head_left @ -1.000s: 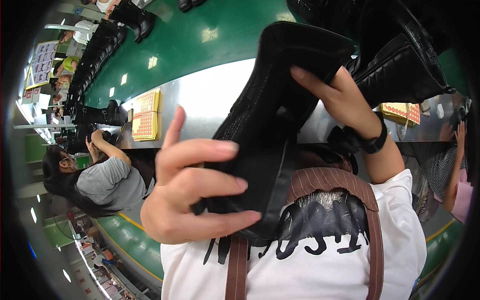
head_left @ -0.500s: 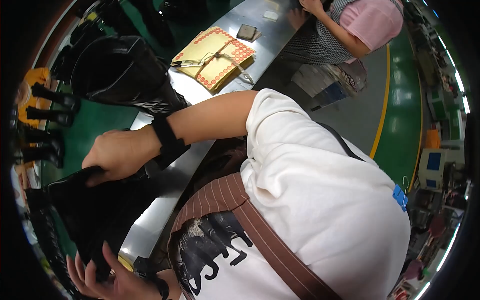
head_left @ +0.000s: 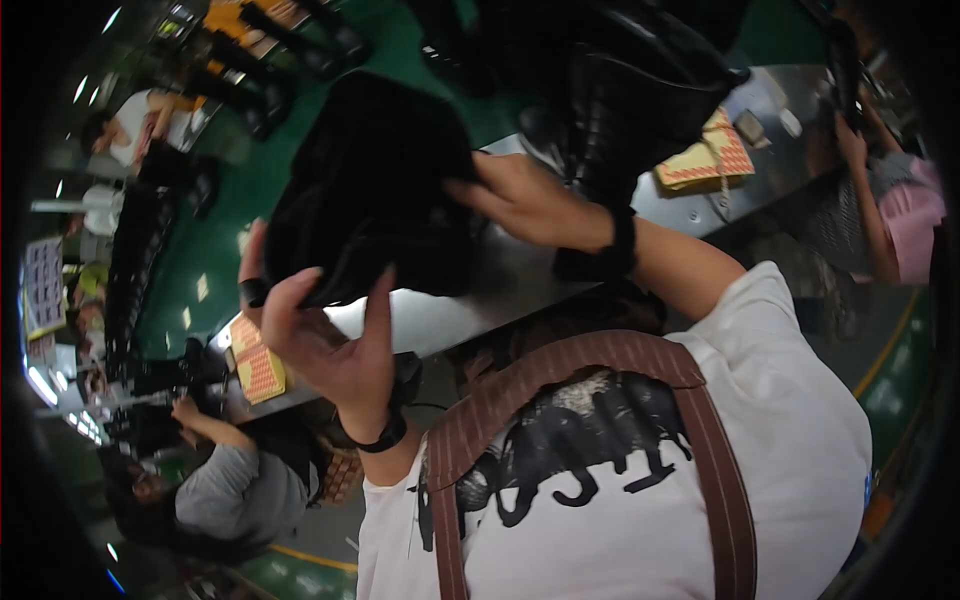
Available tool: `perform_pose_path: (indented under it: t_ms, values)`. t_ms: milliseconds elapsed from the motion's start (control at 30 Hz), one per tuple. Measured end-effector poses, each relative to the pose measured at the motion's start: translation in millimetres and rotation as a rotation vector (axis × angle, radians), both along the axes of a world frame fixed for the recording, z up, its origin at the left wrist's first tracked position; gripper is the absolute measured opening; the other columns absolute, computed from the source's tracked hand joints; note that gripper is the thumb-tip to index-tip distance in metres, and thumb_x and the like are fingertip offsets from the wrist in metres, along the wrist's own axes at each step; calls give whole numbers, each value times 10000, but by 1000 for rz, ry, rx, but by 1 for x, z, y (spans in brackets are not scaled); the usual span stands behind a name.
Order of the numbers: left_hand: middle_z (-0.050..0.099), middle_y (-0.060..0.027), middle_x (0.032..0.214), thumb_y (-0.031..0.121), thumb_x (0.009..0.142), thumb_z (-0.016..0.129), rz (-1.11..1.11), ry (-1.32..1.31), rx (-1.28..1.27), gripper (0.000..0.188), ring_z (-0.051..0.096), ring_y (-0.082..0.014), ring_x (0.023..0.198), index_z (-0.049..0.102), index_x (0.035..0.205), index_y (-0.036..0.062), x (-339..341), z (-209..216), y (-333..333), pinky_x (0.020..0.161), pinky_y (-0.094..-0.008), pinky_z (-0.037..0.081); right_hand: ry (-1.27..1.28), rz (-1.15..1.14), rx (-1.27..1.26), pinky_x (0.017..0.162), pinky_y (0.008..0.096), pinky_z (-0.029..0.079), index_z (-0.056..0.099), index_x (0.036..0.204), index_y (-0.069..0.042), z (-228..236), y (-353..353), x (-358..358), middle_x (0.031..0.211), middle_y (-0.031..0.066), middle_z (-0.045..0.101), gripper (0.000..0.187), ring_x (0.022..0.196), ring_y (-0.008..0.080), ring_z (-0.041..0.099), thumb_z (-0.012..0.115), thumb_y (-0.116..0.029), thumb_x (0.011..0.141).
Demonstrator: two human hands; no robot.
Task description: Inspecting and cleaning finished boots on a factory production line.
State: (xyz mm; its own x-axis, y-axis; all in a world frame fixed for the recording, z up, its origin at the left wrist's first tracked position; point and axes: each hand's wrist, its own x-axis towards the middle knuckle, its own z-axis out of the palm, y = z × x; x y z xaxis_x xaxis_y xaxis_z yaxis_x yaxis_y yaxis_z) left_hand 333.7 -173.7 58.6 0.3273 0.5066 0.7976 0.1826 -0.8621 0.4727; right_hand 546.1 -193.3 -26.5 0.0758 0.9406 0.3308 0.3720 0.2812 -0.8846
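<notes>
Between the hands is a boot, interior indistinct.

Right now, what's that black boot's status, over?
Right grip on black boot, left grip at its near edge. Boot held up. Second boot just beyond right grip.

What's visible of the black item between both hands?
The black item, probably a boot, looks leather-like, with uneven folds along its lower edge. Darkness and blur hide finer parts. It is held up, overlapping the metal table in view; the left hand touches its lower edge, the right hand its right edge.
</notes>
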Motion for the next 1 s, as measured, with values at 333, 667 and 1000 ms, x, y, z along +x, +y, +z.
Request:
perform_pose_path:
  t_ms: [333,667,1000]
  values:
    - [245,-293,1449,291,564,936,-204,-207,-205,682,520,-456,1192,399,950,128,-37,5,-3,1040,-519,436,223,15,-112,457,268,282,435,631,-41,3,3,-10,560,-47,357,550,530,57,309,453,-435,1014]
    - [237,-224,1410,93,630,866,433,-23,227,1210,435,-325,1196,14,1488,49,-2,-10,15,910,-360,455,-51,55,-36,693,301,519,606,1101,-16,-15,-16,4,882,109,668,394,760,193,652,728,-275,829]
    - [576,-170,1222,116,672,850,13,124,-818,748,549,-232,1152,447,1285,-30,-6,-122,16,981,-336,432,-103,53,-344,639,295,489,644,969,25,-69,-10,-15,749,102,669,237,716,158,656,678,-189,873]
